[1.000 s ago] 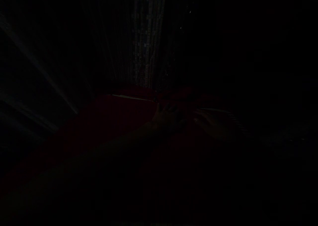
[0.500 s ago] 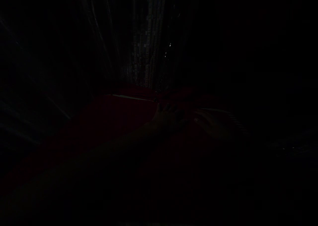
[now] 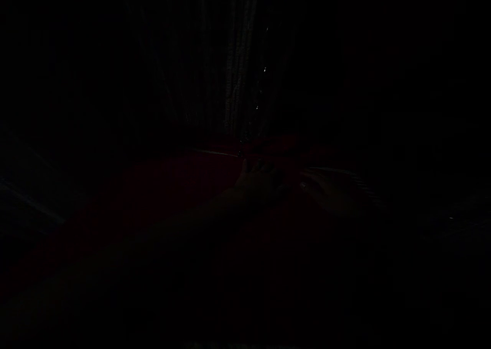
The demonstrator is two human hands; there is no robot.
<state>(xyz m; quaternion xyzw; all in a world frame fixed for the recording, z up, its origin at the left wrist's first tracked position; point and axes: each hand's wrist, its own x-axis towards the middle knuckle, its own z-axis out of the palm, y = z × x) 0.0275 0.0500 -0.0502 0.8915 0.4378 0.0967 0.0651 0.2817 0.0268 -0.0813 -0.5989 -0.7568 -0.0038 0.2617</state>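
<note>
The view is very dark. My left hand [image 3: 261, 183] lies on a dark red surface that looks like cloth [image 3: 172, 185], its fingers spread and nothing visible in them. To its right my right hand [image 3: 333, 195] rests on the same red surface, thumb and forefinger stretched out and apart; its other fingers are lost in the dark. Just past the left fingertips is a small dark glinting thing [image 3: 240, 154], whose kind I cannot make out. A thin pale line [image 3: 217, 152] runs leftward from it. Another pale strip [image 3: 332, 169] curves beyond the right hand.
Behind the red surface hang faint, shimmering vertical folds [image 3: 236, 73], like a curtain. Several bright specks [image 3: 264, 70] show beside them. Dim streaks [image 3: 34, 203] lie at the left edge, and the right side is nearly black.
The scene has grown darker; the shimmering folds and the left pale line have dimmed, and the bright specks have shifted. Both hands have stayed almost in place.
</note>
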